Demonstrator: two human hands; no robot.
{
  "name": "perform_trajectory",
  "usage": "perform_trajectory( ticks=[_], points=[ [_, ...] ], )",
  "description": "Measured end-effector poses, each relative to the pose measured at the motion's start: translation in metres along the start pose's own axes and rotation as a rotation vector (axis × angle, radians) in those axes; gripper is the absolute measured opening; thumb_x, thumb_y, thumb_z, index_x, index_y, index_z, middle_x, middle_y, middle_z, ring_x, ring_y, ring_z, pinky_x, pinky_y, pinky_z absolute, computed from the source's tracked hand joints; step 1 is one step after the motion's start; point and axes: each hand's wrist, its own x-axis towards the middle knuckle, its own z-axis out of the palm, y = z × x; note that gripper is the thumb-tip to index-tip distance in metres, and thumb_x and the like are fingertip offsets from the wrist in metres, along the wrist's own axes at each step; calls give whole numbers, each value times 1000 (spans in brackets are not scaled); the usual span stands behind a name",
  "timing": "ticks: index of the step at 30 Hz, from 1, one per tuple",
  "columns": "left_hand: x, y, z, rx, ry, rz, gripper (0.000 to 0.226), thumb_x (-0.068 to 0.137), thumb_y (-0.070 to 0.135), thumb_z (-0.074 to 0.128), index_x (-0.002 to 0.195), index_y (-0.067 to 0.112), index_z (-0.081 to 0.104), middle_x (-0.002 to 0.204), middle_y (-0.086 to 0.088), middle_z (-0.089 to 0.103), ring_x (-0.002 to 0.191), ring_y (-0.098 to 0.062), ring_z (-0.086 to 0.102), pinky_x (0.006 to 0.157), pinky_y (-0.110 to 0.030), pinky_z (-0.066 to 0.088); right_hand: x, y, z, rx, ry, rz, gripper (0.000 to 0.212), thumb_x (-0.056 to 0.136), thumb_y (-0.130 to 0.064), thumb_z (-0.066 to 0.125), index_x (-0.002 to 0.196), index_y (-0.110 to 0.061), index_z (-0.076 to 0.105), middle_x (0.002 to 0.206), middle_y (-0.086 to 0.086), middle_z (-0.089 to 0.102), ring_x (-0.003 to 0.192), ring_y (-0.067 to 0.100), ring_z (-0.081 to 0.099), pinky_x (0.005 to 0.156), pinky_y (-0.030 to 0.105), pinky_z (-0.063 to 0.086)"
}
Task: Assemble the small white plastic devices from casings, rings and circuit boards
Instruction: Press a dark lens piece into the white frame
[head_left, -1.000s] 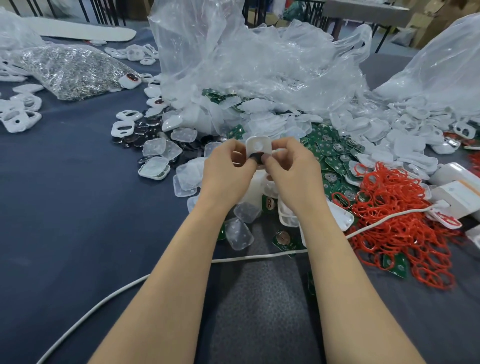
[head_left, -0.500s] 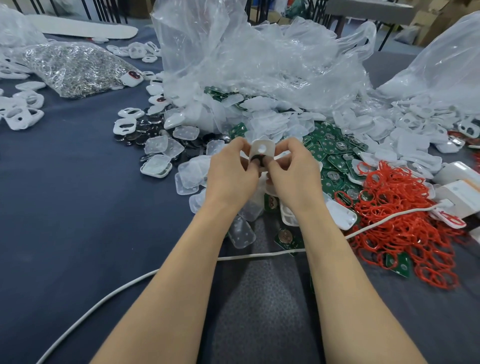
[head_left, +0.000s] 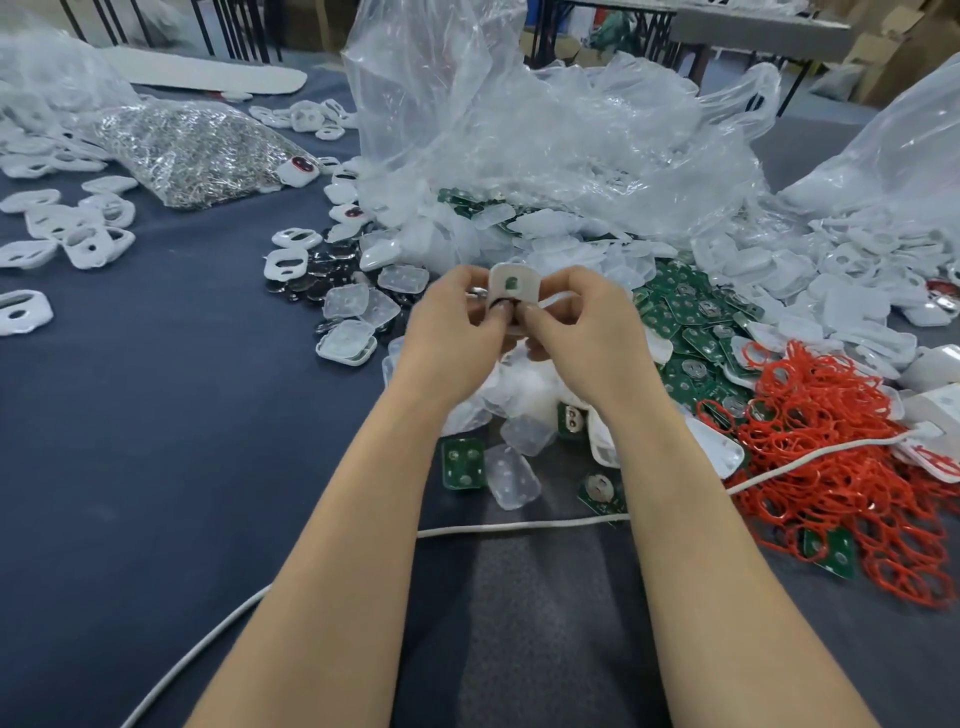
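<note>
At the frame's centre, the left hand (head_left: 457, 325) and right hand (head_left: 584, 330) are both pinching the white casing (head_left: 511, 285), which is standing upright between them, long axis vertical, gripped at its lower end.

Your left hand (head_left: 457, 322) and right hand (head_left: 587, 332) close round the lower half of the white casing (head_left: 511, 283) and hide it; the dark part under your thumbs is too covered to name. Your right forearm hides a stretch of the white cable (head_left: 519, 526), which leaves at the bottom edge. The red rings (head_left: 831, 467) run off the right edge. The pieces in the silver bag (head_left: 192, 150) are too small to tell.
</note>
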Motion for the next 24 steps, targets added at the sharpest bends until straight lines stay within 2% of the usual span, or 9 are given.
perform_trajectory(
  ticks=[3, 6, 8, 10, 13, 15, 18, 21, 24],
  points=[
    [3, 0, -24, -26, 96, 9, 19, 94, 0, 53, 96, 18, 59, 95, -11, 71, 88, -24, 71, 83, -37, 58, 7, -17, 19, 18, -40, -60, 6, 90, -21, 63, 92, -16, 65, 81, 9, 72, 69, 18, 69, 73, 35, 58],
    [6, -4, -53, -232, 331, -16, 20, 94, -3, 52, 86, 15, 59, 84, -5, 69, 72, -14, 72, 67, -24, 57, 18, -28, 43, 8, -29, -105, 12, 91, -17, 59, 97, -13, 69, 88, 8, 73, 80, 20, 69, 82, 33, 55],
    [9, -7, -74, -415, 490, -40, 22, 94, -4, 52, 83, 14, 59, 79, -2, 66, 62, -7, 69, 60, -16, 53, 26, -29, 60, -108, -5, -127, 19, 92, -13, 54, 105, -11, 68, 99, 8, 72, 92, 20, 66, 85, 26, 49],
    [9, -8, -91, -532, 581, -55, 20, 94, -3, 53, 83, 13, 58, 80, -2, 65, 60, -7, 69, 59, -14, 51, 32, -28, 79, -273, -35, -157, 27, 94, -10, 48, 115, -11, 65, 111, 9, 69, 103, 22, 62, 90, 27, 45],
    [11, -7, -99, -598, 627, -49, 16, 94, -1, 53, 83, 9, 59, 84, -6, 64, 63, -8, 69, 61, -14, 51, 38, -25, 106, -598, -209, -212, 38, 95, -15, 45, 133, -17, 52, 134, 9, 53, 123, 28, 48, 104, 38, 38],
    [13, -6, -98, -595, 639, -44, 13, 95, 1, 50, 87, 4, 60, 84, -7, 65, 64, -8, 69, 62, -15, 52, 39, -23, 114, -822, -343, -226, 42, 95, -21, 45, 137, -22, 46, 142, 8, 42, 129, 31, 41, 109, 43, 32],
    [16, -4, -91, -608, 625, -54, 14, 96, 3, 50, 105, -3, 59, 86, -8, 67, 65, -7, 70, 63, -15, 52, 39, -22, 99, -792, -421, -244, 33, 95, -23, 45, 126, -22, 57, 133, 5, 52, 117, 27, 54, 101, 38, 41],
    [20, 4, -76, -645, 556, -80, 23, 94, -1, 50, 117, -2, 54, 91, -11, 68, 65, -9, 71, 61, -16, 52, 42, -25, 66, -570, -333, -245, 31, 97, -16, 44, 122, -18, 63, 123, 4, 64, 108, 21, 60, 91, 24, 41],
    [28, 24, -43, -664, 386, -91, 20, 94, -4, 47, 109, 8, 51, 101, -16, 65, 62, -11, 71, 59, -17, 53, 56, -25, 26, -361, 17, -216, 32, 96, -8, 43, 120, -11, 64, 119, 6, 66, 105, 14, 59, 78, 9, 32]
  ],
)
